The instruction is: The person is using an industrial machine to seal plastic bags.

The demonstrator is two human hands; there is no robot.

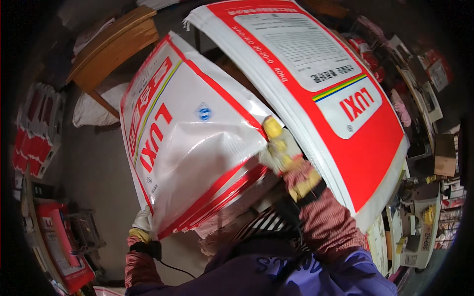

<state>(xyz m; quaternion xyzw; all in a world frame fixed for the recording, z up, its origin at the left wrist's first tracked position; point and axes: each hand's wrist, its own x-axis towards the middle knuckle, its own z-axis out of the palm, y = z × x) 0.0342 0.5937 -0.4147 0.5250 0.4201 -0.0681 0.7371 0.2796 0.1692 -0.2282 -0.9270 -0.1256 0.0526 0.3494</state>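
Note:
I hold up a stack of flat white and red woven sacks (192, 143), tilted, in front of me. My left hand (142, 222), in a white and yellow glove, grips the stack's lower left corner. My right hand (280, 148), also gloved, pinches its right edge near the upper corner. Behind it, to the right, lies a larger pile of the same kind of sacks (340, 98), printed side up, sloping down toward my right arm.
A wooden table (113, 44) stands at the upper left with a white bag (96, 108) under it. Red and white cartons (37, 128) line the left wall. Red sacks (61, 241) lie at lower left. Cluttered shelves and boxes (434, 148) fill the right side.

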